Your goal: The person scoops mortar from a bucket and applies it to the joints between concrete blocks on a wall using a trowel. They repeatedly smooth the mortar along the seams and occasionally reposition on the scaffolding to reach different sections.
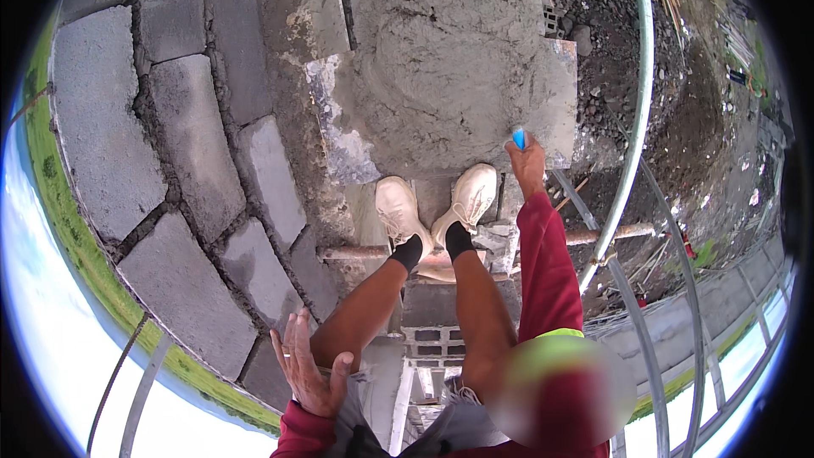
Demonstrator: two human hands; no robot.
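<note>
My right hand (527,163) reaches forward, its fingers closed round a tool with a blue handle (519,138). The rest of that tool does not show clearly. Beside it lies a wide heap of wet grey mortar (449,76), spread over a pale, stained board (346,161) in front of my shoes. My left hand (309,366) is lifted near my left knee, fingers apart and holding nothing; one finger wears a ring. Nearest to it is a wall of grey concrete blocks (191,297) along the left.
My pale shoes (398,206) stand at the board's near edge. A rusty bar (356,252) crosses under them, with hollow blocks (434,346) lower down. Along the right, a light pole (638,110) and metal rails (636,309) rise beside a drop to rubble and dirt (610,59).
</note>
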